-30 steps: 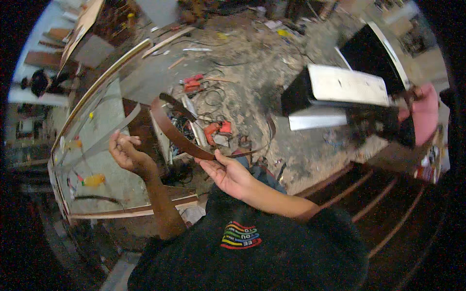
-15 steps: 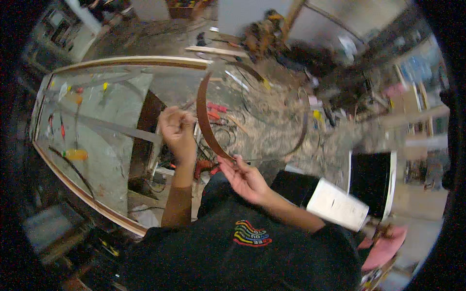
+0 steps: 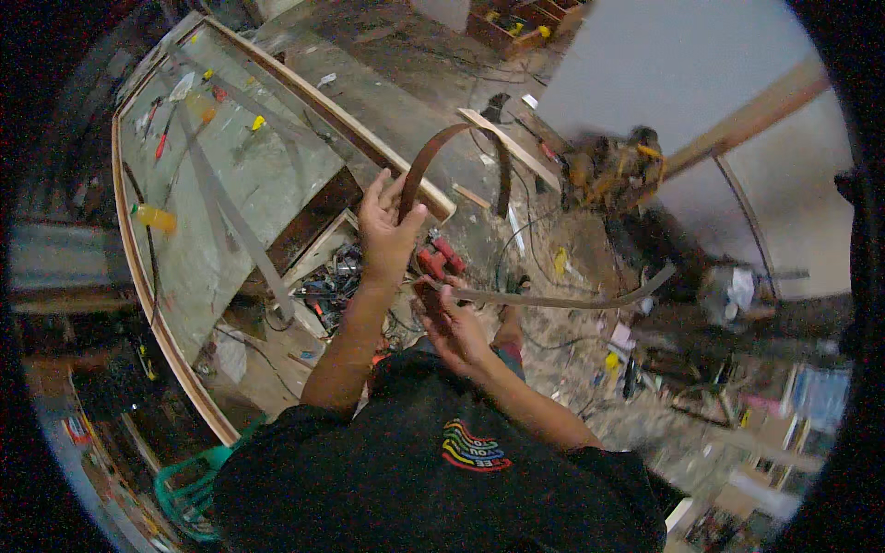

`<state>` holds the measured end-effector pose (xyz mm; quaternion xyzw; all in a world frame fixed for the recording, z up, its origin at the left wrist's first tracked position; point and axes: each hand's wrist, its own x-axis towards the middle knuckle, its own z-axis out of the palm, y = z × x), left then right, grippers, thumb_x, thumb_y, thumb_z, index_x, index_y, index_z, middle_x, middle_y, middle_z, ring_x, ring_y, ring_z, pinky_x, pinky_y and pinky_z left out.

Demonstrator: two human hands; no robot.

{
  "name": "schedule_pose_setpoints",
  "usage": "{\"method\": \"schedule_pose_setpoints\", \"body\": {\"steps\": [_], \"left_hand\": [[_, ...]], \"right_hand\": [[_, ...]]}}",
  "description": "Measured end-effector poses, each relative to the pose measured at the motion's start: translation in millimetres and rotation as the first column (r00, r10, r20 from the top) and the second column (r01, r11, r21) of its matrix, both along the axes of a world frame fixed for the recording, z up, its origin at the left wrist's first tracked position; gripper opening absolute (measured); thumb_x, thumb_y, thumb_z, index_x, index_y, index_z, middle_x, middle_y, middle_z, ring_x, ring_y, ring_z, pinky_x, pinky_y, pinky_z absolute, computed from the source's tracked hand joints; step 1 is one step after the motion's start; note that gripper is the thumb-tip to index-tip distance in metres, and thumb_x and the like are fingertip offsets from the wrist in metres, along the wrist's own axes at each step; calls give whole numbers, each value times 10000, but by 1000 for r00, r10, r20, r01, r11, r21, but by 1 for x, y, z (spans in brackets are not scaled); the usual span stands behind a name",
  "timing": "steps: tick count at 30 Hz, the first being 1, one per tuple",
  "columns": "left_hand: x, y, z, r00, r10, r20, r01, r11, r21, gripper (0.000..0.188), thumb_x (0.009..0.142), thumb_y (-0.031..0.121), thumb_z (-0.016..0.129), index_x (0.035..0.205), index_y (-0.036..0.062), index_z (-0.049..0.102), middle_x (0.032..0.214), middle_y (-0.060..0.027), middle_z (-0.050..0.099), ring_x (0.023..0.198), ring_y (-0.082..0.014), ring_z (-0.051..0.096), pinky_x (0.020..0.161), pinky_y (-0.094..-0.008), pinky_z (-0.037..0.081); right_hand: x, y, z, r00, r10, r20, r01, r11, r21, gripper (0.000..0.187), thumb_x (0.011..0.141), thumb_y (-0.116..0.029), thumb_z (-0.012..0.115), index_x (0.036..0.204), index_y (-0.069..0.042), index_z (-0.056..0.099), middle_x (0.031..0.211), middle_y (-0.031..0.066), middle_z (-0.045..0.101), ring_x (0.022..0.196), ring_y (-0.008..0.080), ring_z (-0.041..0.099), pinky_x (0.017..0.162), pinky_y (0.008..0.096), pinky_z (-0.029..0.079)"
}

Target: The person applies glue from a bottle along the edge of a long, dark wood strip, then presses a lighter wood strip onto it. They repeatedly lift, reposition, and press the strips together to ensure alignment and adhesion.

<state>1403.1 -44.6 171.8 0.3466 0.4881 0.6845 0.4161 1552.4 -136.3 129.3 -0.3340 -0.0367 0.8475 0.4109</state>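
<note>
A long, thin, bendy brown strip [image 3: 430,155] is in both my hands. My left hand [image 3: 387,230] is closed on it between thumb and fingers, and from there the strip arches up and over, with its far part hanging down. Lower and to the right, my right hand [image 3: 454,330] pinches the strip too. A lighter-looking length runs out from that hand to the right and curls up at its tip. Whether the strip is continuous between my hands is hard to see. Just beyond my right hand lies a red power tool [image 3: 441,259].
At left stands a large greenish-grey panel with a raised wooden rim [image 3: 138,286], bearing an orange drink bottle [image 3: 155,218], hand tools and a long strip. Clutter fills an open frame [image 3: 318,249]. Behind are a pale board [image 3: 682,64] and cables; a green plastic chair [image 3: 189,488] sits lower left.
My left hand, beside the strip before, now grips it. The strip has swung from a curve before me to an arch with one length out to the right. The view has turned.
</note>
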Motion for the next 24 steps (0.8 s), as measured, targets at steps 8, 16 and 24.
{"method": "schedule_pose_setpoints", "body": {"steps": [8,16,24], "left_hand": [[50,104,40,994,103,23,-105,977,183,867,834,-102,671,1573,27,236,1494,-210,490,1392,-270,481,1141,-375,405],[57,180,71,983,170,-75,-142,947,289,789,851,-68,702,1535,38,324,1499,-203,491,1412,-259,461,1158,-365,362],[5,237,49,935,275,-224,-267,961,68,642,839,-108,666,1432,25,459,1458,-174,548,1398,-252,481,1171,-386,363]], "right_hand": [[130,196,2,660,532,531,-723,641,257,386,1001,-286,649,1298,-52,577,1195,98,672,999,215,680,847,333,537],[192,494,133,12,-1000,-5,-741,-12,671,1095,730,-353,901,1546,-20,251,1546,246,296,1432,428,286,1177,537,261],[36,693,147,507,-628,590,-862,-356,362,586,769,-115,818,1324,-124,629,1305,135,654,1285,345,556,1109,492,376]]}}
